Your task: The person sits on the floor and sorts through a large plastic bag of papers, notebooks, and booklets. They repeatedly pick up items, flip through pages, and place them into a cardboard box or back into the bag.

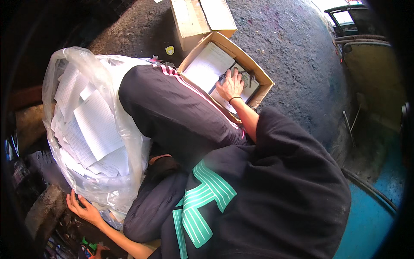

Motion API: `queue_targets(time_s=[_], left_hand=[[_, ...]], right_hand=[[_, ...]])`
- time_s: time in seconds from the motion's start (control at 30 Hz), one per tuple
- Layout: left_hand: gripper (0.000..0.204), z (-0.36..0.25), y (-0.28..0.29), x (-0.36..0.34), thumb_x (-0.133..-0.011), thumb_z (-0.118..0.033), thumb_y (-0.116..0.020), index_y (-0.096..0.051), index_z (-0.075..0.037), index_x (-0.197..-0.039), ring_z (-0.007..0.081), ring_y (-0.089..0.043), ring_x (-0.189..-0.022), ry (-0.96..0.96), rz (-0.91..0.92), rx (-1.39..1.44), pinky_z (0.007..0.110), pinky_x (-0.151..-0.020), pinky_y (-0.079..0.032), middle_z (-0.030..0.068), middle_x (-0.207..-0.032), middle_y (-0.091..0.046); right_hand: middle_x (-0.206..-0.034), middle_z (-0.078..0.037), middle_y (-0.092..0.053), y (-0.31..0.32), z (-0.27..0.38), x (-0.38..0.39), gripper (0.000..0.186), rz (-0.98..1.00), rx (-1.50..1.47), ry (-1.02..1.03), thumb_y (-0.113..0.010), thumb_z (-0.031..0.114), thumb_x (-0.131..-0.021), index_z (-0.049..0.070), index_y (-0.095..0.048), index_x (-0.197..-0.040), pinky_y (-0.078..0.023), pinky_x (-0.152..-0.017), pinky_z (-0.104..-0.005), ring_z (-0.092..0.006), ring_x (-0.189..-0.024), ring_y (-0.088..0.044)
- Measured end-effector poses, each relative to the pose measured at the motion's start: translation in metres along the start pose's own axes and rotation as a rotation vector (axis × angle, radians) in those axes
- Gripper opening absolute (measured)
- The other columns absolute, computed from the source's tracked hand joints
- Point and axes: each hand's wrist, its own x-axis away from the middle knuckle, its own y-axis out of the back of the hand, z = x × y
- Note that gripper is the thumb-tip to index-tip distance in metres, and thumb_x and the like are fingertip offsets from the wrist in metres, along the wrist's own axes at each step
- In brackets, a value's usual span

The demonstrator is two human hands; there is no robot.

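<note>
My right hand (231,87) reaches into an open cardboard box (263,88) beyond my raised knee. Its fingers curl over a dark object (247,78) with a rounded part, mostly covered by the hand; I cannot make out its kind. White papers with writing (211,63) lie in the same box. At the lower left, my left hand (85,212) is open, fingers apart, beside the bottom of a large clear plastic bag (108,196). Loose lined sheets of paper (98,125) fill that bag, many with handwriting.
A second cardboard box (202,21) stands behind the open one on the rough dark ground (297,56). A small yellow-and-white piece (169,50) lies nearby. To the right are a metal rod (348,125) and a blue surface (366,220). Cluttered small items surround my left forearm.
</note>
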Motion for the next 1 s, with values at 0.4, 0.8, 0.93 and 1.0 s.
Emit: queue_targets(time_s=[0.4,0.8,0.93,1.0], left_hand=[[0.034,0.009,0.001,0.016,-0.107,-0.018,-0.062,-0.067,-0.005,-0.138,0.0351,-0.050,-0.137,0.084,0.032,0.077,0.048,-0.108,-0.045,0.0204,-0.144,-0.054],[0.033,0.012,0.008,0.015,-0.107,-0.020,-0.063,-0.068,-0.007,-0.137,0.0331,-0.050,-0.138,0.056,-0.005,0.049,0.047,-0.107,-0.046,0.0191,-0.144,-0.055],[0.031,-0.007,0.022,-0.002,-0.106,-0.019,-0.064,-0.070,-0.006,-0.134,0.0326,-0.053,-0.135,-0.009,-0.090,-0.127,0.046,-0.108,-0.045,0.0182,-0.142,-0.057],[0.029,-0.025,0.031,-0.012,-0.106,-0.017,-0.065,-0.072,-0.006,-0.132,0.0324,-0.055,-0.133,-0.006,-0.164,-0.153,0.046,-0.109,-0.045,0.0178,-0.141,-0.058]], right_hand=[[-0.150,-0.030,-0.048,0.035,-0.030,-0.046,0.088,0.190,0.002,-0.040,-0.075,0.060,-0.080,-0.008,-0.060,-0.133,-0.038,-0.114,-0.0580,-0.0446,-0.138,-0.047],[-0.108,-0.023,-0.067,0.088,-0.063,-0.018,0.039,0.138,-0.167,0.018,-0.073,0.036,-0.087,0.000,-0.074,-0.103,-0.054,-0.092,-0.0509,-0.0414,-0.107,-0.067],[-0.109,-0.021,-0.069,0.143,-0.062,0.020,0.031,-0.030,-0.280,0.314,-0.070,0.028,-0.093,0.000,-0.073,-0.105,-0.052,-0.092,-0.0489,-0.0417,-0.103,-0.068],[-0.108,-0.020,-0.069,0.173,-0.044,0.032,0.028,-0.098,-0.391,0.359,-0.070,0.025,-0.094,-0.001,-0.070,-0.104,-0.053,-0.088,-0.0488,-0.0416,-0.101,-0.068]])
